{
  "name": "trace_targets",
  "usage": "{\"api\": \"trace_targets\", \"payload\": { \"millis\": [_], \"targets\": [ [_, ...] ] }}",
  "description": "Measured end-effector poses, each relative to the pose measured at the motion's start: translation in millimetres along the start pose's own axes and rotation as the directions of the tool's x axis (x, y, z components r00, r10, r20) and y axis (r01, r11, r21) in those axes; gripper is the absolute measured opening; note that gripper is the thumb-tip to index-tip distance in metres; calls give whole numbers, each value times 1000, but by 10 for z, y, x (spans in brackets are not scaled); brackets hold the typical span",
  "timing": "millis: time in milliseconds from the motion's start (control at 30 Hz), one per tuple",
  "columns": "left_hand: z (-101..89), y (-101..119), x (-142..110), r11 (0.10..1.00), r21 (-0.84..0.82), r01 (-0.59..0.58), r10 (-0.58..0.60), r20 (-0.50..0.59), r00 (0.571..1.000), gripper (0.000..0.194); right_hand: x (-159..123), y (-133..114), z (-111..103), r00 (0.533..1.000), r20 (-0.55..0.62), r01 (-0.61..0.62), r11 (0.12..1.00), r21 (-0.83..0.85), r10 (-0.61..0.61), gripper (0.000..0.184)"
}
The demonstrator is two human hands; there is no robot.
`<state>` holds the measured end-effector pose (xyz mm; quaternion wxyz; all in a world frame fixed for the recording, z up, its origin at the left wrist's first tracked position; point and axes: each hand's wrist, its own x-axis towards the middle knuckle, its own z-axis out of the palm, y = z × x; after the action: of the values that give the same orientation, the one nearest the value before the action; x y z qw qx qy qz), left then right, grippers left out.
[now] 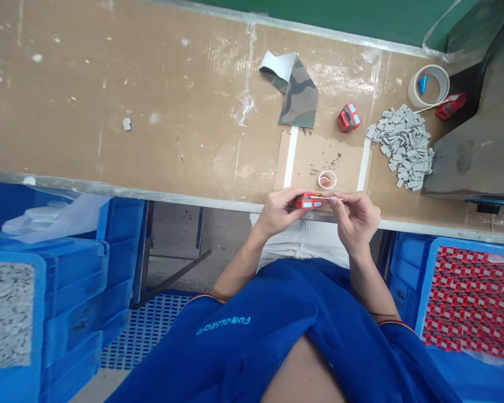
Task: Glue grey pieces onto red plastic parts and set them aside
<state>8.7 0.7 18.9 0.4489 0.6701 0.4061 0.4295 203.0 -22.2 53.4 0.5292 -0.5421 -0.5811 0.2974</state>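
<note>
Blue shirt (172, 358) reads "FUN…", left hand (276, 214) clamps red piece (309, 204), right hand (358, 219) pinches stick (324, 197)

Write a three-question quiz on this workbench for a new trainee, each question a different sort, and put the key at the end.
1. True or false: the blue cone-shaped piece lies inside the ring of the masking tape roll.

2. What does the left hand hold?
a) a camouflage strip
b) a red-and-gray part
c) a round cup

3. Fill in the blank: the right hand pinches a thin, pale ____ over the red-and-gray part.

Key: 1 true; 2 b; 3 stick.
</note>
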Motion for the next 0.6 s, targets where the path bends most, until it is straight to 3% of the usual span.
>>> {"api": "trace_targets", "payload": {
  "millis": [200,300,400,500,600],
  "targets": [
    [14,-52,-17,997,-79,11,-13,-29,999,27,185,85,-44,982,-161,95,994,-51,-102,7],
    [6,-84,-34,994,-105,29,-31,-19,999,30,250,176,24,983,-109,128,981,-147,-144,8],
    [-12,-103,-46,994,-96,51,-53,-17,998,32,255,213,47,993,19,120,973,-197,-118,10],
    [-30,-105,-36,997,-75,28,-30,-25,999,35,302,237,-150,995,78,84,965,-246,-67,32],
    [-38,-92,-7,996,-87,-33,31,-22,999,35,477,358,-544,993,-97,19,901,-434,-68,22]
  ]
}}
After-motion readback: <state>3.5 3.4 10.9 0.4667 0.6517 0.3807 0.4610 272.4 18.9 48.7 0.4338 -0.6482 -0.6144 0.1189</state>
